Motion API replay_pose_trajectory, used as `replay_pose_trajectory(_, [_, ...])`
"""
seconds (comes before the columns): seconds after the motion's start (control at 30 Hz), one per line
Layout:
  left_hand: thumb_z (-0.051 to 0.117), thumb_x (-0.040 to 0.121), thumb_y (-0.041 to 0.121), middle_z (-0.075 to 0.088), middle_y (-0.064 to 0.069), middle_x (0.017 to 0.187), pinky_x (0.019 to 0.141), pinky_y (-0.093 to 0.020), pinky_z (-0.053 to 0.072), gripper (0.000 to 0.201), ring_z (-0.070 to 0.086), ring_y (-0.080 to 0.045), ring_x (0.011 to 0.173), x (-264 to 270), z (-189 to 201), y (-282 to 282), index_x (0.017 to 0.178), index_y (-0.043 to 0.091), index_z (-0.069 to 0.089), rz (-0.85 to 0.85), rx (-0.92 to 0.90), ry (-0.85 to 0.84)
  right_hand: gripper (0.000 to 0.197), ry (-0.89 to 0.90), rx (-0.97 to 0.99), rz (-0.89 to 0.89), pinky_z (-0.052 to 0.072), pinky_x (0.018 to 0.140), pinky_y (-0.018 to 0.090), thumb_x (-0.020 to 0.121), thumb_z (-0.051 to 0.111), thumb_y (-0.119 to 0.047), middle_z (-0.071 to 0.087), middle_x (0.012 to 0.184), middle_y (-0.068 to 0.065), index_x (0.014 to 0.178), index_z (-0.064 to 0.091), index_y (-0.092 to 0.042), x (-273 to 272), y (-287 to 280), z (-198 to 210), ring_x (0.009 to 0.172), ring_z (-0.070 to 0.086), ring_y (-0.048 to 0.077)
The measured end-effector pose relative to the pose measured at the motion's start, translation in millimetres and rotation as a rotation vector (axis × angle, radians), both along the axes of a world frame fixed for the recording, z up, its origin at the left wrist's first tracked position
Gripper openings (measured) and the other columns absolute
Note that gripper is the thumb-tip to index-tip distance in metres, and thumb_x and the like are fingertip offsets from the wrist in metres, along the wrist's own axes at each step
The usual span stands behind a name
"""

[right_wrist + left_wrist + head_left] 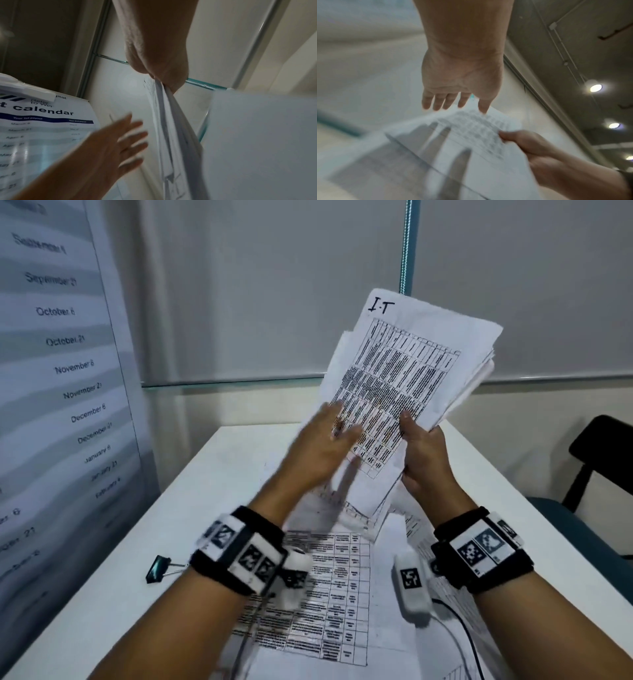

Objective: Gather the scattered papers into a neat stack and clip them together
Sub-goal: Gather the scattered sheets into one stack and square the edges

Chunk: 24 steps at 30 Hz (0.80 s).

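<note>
The right hand [424, 453] holds a sheaf of papers [407, 378] above the bench [212, 474], thumb on the printed face and fingers curled behind the lower right edge. The sheaf stands tilted, its top leaning away to the right, and the front sheet carries a dense table with "I·T" handwritten at the upper corner. The sheet edges are uneven, fanned apart along the right side. The left hand [325, 440] is spread wide with straight fingers, its palm toward the lower left part of the sheaf; motion blur hides whether it touches. In the left wrist view the left hand [462, 83] hangs above the sheaf [471, 135], with its shadow across the page, while the right hand [532, 147] pinches the edge. The right wrist view shows the right hand [159, 67] clamped on the sheaf [171, 121] seen edge-on, and the left hand [120, 143] beside it, blurred. More loose sheets [329, 587] lie on the bench under the wrists, overlapping. A black clip [159, 568] lies on the bench to their left, well apart from the hands. A calendar [61, 354] hangs at the left.
</note>
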<state>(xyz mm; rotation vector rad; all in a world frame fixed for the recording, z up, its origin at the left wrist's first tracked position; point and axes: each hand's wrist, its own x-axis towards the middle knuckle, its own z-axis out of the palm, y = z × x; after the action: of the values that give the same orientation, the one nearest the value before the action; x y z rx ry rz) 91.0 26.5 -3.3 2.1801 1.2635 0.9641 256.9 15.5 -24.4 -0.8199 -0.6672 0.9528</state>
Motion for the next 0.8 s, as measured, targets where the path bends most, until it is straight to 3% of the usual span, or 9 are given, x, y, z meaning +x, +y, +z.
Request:
replay_pose_trajectory(0.17, [0.072, 0.086, 0.057, 0.063, -0.004, 0.137, 0.101, -0.03, 0.046, 0.065, 0.059, -0.024, 0.122, -117, 2, 29, 0.134, 0.015, 0.061, 0.214, -0.209, 0.675, 0.053, -0.034, -0.083, -0.042, 0.04, 0.094, 0.031, 0.1, 0.061, -0.027, 0.057, 0.131, 0.003, 0.143, 0.039, -0.006, 12, 5, -3, 0.117, 0.052, 0.013])
replay_pose_trajectory(0.23, [0.073, 0.075, 0.069, 0.066, 0.0, 0.123, 0.086, -0.03, 0.049, 0.082, 0.061, -0.02, 0.105, -146, -16, 33, 0.136, 0.017, 0.059, 0.173, -0.428, 0.921, 0.045, -0.026, -0.067, -0.027, 0.05, 0.08, 0.03, 0.101, 0.059, -0.023, 0.056, 0.137, 0.008, 0.139, 0.042, -0.008, 11, 4, -3, 0.115, 0.054, 0.013])
replay_pose_trajectory(0.27, [0.075, 0.072, 0.07, 0.066, 0.001, 0.113, 0.077, -0.03, 0.051, 0.083, 0.061, -0.018, 0.097, -154, -27, 33, 0.133, 0.017, 0.058, 0.156, -0.519, 0.996, 0.04, -0.026, -0.063, -0.021, 0.047, 0.079, 0.023, 0.102, 0.058, -0.021, 0.057, 0.135, 0.009, 0.137, 0.043, -0.009, 9, 2, -1, 0.117, 0.056, 0.014])
replay_pose_trajectory(0.3, [0.077, 0.073, 0.069, 0.068, -0.001, 0.108, 0.07, -0.03, 0.053, 0.081, 0.062, -0.019, 0.09, -159, -39, 35, 0.13, 0.015, 0.059, 0.147, -0.577, 1.055, 0.041, -0.036, -0.057, 0.004, 0.035, 0.062, 0.028, 0.102, 0.056, -0.019, 0.058, 0.129, 0.007, 0.139, 0.043, -0.006, 8, 1, -2, 0.115, 0.06, 0.012])
replay_pose_trajectory(0.33, [0.078, 0.074, 0.067, 0.07, -0.005, 0.108, 0.065, -0.03, 0.054, 0.077, 0.065, -0.02, 0.085, -164, -51, 37, 0.126, 0.012, 0.06, 0.141, -0.611, 1.09, 0.04, -0.056, -0.055, 0.017, 0.05, 0.057, 0.025, 0.103, 0.056, -0.019, 0.06, 0.119, 0.006, 0.139, 0.045, -0.005, 7, 1, -3, 0.103, 0.066, 0.007])
replay_pose_trajectory(0.43, [0.083, 0.075, 0.058, 0.073, -0.006, 0.101, 0.056, -0.025, 0.053, 0.062, 0.067, -0.018, 0.076, -172, -71, 48, 0.111, 0.011, 0.065, 0.127, -0.657, 1.045, 0.026, -0.126, -0.045, 0.007, 0.05, 0.05, 0.011, 0.102, 0.057, -0.017, 0.064, 0.106, 0.006, 0.127, 0.055, -0.008, 7, 3, -5, 0.085, 0.063, 0.006])
replay_pose_trajectory(0.57, [0.081, 0.081, 0.051, 0.058, 0.005, 0.074, 0.059, -0.026, 0.038, 0.041, 0.05, -0.013, 0.065, -176, -69, 52, 0.074, 0.021, 0.054, 0.044, -0.545, 1.069, 0.021, -0.259, -0.042, -0.013, 0.057, 0.072, 0.026, 0.102, 0.058, -0.019, 0.069, 0.101, 0.003, 0.119, 0.063, -0.009, 10, 0, 1, 0.094, 0.065, 0.018])
replay_pose_trajectory(0.67, [0.081, 0.084, 0.03, 0.061, 0.003, 0.082, 0.066, -0.03, 0.04, 0.027, 0.056, -0.02, 0.079, -177, -54, 50, 0.08, 0.023, 0.055, 0.006, -0.34, 0.966, 0.015, -0.347, -0.043, -0.054, 0.055, 0.092, 0.044, 0.099, 0.062, -0.025, 0.072, 0.105, 0.008, 0.11, 0.065, -0.015, 20, -4, 8, 0.103, 0.067, 0.029])
replay_pose_trajectory(0.8, [0.079, 0.087, 0.021, 0.068, -0.004, 0.092, 0.072, -0.031, 0.043, 0.019, 0.062, -0.025, 0.088, -161, 5, 26, 0.1, 0.016, 0.066, 0.014, 0.038, 0.693, 0.043, -0.602, -0.042, -0.093, 0.053, 0.092, 0.055, 0.099, 0.059, -0.038, 0.064, 0.101, 0.025, 0.115, 0.057, 0.002, 34, -18, 25, 0.095, 0.062, 0.041])
